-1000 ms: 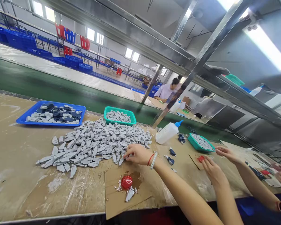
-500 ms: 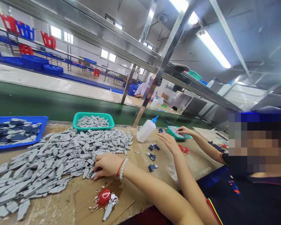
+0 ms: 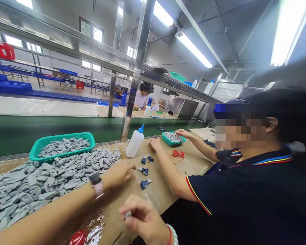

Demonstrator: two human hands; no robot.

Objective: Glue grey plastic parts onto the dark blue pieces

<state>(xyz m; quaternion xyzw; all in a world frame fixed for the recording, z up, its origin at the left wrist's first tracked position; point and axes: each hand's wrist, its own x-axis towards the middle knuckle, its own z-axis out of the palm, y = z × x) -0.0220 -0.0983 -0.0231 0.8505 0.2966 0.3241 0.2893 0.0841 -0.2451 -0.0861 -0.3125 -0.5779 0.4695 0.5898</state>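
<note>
My right hand (image 3: 144, 217), wearing a beaded bracelet, is raised over the near side of the table. Its thumb and fingers pinch a grey plastic piece (image 3: 128, 214), of which only a small end shows. My left hand (image 3: 120, 174), with a watch on its wrist, is stretched out over the table, palm down and slightly blurred, fingers somewhat apart. It is at the right edge of a heap of grey plastic pieces (image 3: 66, 173). Just beyond its fingertips lie several dark blue pieces with grey tips (image 3: 144, 171). Below the left forearm sits a red round cap (image 3: 78, 237) beside a shiny wet patch (image 3: 95, 231).
A green basket (image 3: 34, 149) of grey pieces stands behind the heap. A white squeeze bottle (image 3: 135, 144) with a blue nozzle stands near a metal post (image 3: 129, 119). At right a co-worker (image 3: 247, 183) reaches to another green basket (image 3: 165, 139), near red pieces (image 3: 177, 154).
The view has swung right. My right hand has left the heap and come nearer, pinching a grey piece. My left hand has come into view, reaching toward the dark blue pieces.
</note>
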